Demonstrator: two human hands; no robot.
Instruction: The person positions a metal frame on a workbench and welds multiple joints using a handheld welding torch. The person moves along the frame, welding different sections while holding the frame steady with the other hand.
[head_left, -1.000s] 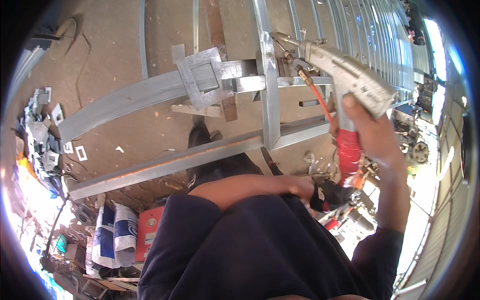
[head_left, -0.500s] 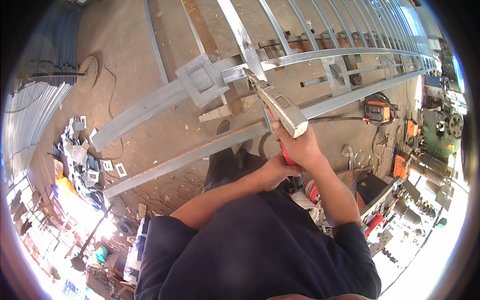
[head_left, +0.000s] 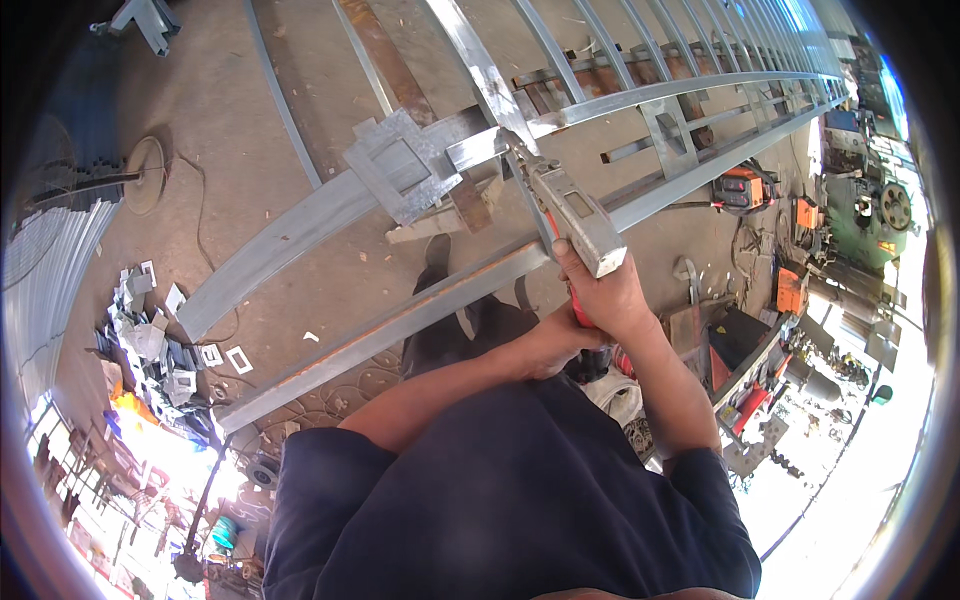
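Brown floor (head_left: 240, 130) runs wide left of the grey metal frame's (head_left: 690, 179) curved bar (head_left: 285, 235); its lower bar (head_left: 390, 335) ends near scrap pieces (head_left: 148, 340). The right hand (head_left: 612, 292) and left hand (head_left: 550, 345) have fingers wrapped round a silver tool's (head_left: 592, 235) red handle (head_left: 580, 314), its nose (head_left: 515, 147) at the frame's joint.

Metal workshop: steel frame (head_left: 660, 197), offcut pile (head_left: 147, 338), orange machine (head_left: 741, 188), probably welder.

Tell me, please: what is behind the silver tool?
Behind the silver tool, a grey metal rail shows on the picture's right; whatever lies directly behind the tool's body is covered.
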